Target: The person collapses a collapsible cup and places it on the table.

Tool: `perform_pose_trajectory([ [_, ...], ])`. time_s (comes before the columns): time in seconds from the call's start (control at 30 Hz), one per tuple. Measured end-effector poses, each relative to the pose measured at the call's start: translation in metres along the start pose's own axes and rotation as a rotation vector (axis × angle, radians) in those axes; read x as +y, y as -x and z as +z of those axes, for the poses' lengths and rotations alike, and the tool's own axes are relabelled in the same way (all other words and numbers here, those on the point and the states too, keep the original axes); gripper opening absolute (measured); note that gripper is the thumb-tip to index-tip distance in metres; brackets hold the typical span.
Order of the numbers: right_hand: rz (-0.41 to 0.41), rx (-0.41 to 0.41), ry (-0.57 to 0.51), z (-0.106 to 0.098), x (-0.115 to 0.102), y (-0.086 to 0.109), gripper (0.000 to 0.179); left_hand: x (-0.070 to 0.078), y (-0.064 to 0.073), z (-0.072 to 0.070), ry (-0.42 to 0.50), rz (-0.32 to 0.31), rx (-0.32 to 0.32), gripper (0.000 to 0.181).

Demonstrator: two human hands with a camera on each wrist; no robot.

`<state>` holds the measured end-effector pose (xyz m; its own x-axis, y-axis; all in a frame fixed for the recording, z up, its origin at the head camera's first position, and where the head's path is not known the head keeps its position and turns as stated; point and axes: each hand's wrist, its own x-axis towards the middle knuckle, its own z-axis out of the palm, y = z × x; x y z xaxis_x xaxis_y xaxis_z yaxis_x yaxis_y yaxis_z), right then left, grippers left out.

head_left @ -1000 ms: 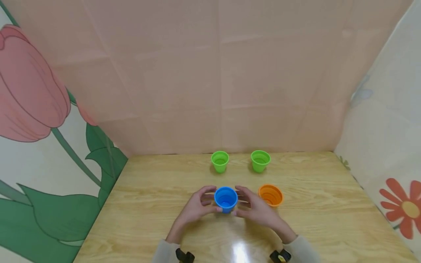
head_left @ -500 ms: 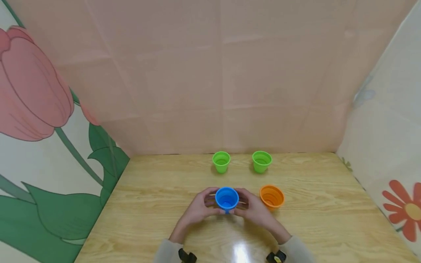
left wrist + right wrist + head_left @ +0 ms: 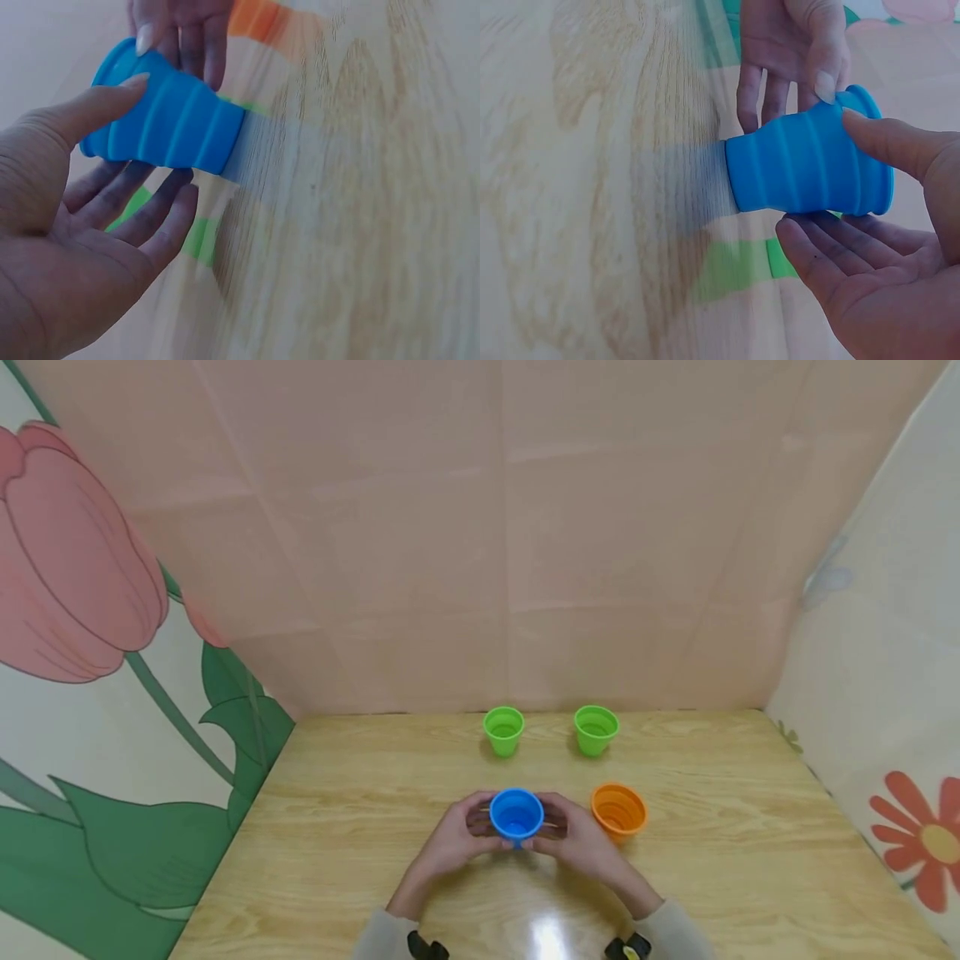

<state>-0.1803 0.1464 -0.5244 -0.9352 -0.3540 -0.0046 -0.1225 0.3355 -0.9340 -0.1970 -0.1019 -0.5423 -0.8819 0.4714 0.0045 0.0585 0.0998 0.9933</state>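
A blue ribbed cup [image 3: 517,814] stands upright between both hands at the front middle of the table, its open mouth facing up. My left hand [image 3: 450,839] holds it from the left, with the thumb on the near side and the fingers along the far side. From the right, my right hand [image 3: 588,841] grips it the same way, the two thumbs nearly meeting in front. In the left wrist view the base of the blue cup [image 3: 169,112] is right at the wooden surface. The right wrist view shows both thumbs below the rim of the blue cup [image 3: 810,161].
An orange cup [image 3: 619,811] stands just right of my right hand. Farther back are two green cups, one on the left [image 3: 503,731] and one on the right [image 3: 596,731]. A pink backdrop [image 3: 495,568] rises behind the wooden table [image 3: 352,777].
Both hands have come in closer around the blue cup, and the thumbs have moved onto its near side. Over the last half second almost nothing has moved.
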Motion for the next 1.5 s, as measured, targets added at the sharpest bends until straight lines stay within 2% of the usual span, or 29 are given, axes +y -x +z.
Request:
perform_pose_trajectory([
  [0.17,-0.003,-0.002,-0.001,-0.001,0.000,0.001,0.067,0.001,0.000,0.000,0.033,-0.015,-0.007,0.067],
  [0.37,-0.021,-0.018,-0.031,-0.001,-0.001,0.002,0.066,0.003,0.003,-0.001,0.021,-0.047,0.003,0.066],
  [0.73,-0.021,-0.017,-0.060,0.000,-0.004,0.002,0.066,0.007,0.003,-0.003,-0.015,-0.030,0.003,0.065],
  [1.03,-0.007,-0.017,-0.068,0.001,-0.008,0.003,0.067,0.009,0.005,-0.005,-0.028,-0.053,0.017,0.065],
  [1.5,-0.033,-0.038,-0.076,-0.003,-0.015,0.004,0.065,0.016,0.008,-0.007,-0.030,-0.035,0.021,0.062],
])
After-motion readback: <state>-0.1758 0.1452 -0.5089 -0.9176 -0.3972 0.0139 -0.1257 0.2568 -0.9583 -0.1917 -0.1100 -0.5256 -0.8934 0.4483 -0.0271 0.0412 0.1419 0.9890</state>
